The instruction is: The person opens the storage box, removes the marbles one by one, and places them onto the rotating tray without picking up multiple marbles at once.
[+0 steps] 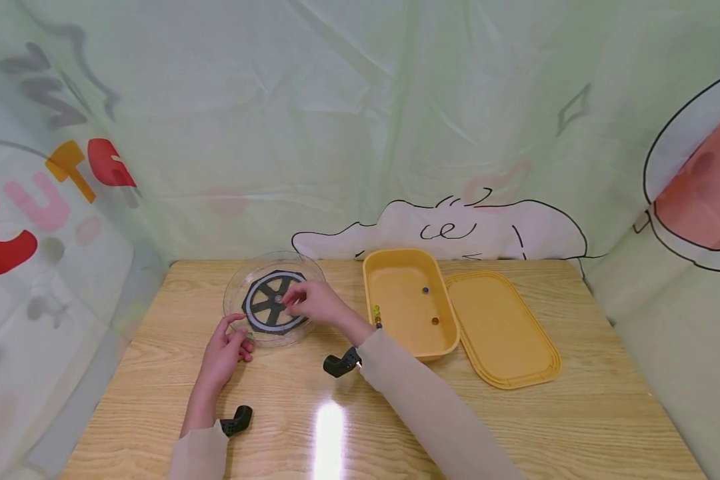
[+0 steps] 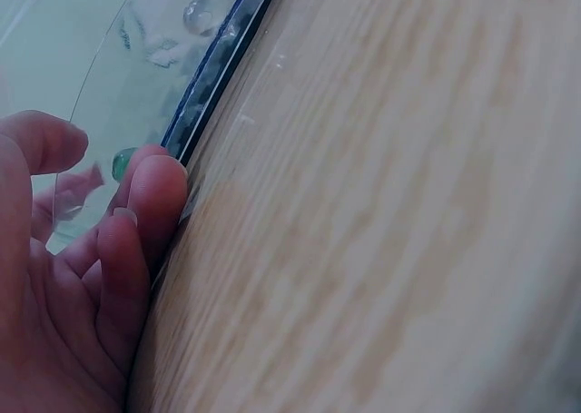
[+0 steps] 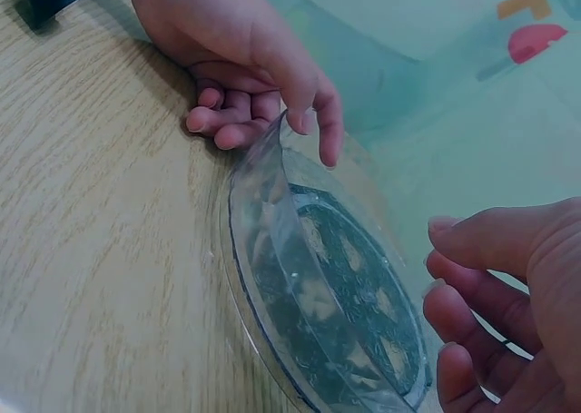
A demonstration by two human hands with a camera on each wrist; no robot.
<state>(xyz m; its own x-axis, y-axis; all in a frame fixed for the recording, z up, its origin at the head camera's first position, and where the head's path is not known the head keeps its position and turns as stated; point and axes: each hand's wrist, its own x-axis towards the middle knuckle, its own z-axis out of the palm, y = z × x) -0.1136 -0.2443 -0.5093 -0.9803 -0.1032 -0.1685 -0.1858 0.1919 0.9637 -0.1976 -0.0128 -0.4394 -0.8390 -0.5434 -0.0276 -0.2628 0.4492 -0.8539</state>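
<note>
A clear round bowl (image 1: 235, 300) with a dark wheel-shaped pattern (image 1: 268, 305) in its base stands at the table's back left. My left hand (image 1: 223, 348) grips its near-left rim, one finger hooked over the wall and other fingers curled outside. By those fingertips, a green marble (image 2: 122, 164) shows, partly hidden by a finger. A clear ball (image 2: 198, 15) appears farther along the bowl in the left wrist view. My right hand (image 1: 319, 303) hovers over the bowl's right part. In the right wrist view its thumb (image 3: 481, 239) and fingertips are apart, nothing visible between them.
Right of the bowl is a yellow tray (image 1: 450, 327) with several small marbles, among them a blue one (image 1: 425, 290) and an orange-brown one (image 1: 435, 321). A yellow lid (image 1: 507, 333) lies beside it. A printed curtain (image 1: 360, 133) hangs behind the wooden table (image 1: 288, 413).
</note>
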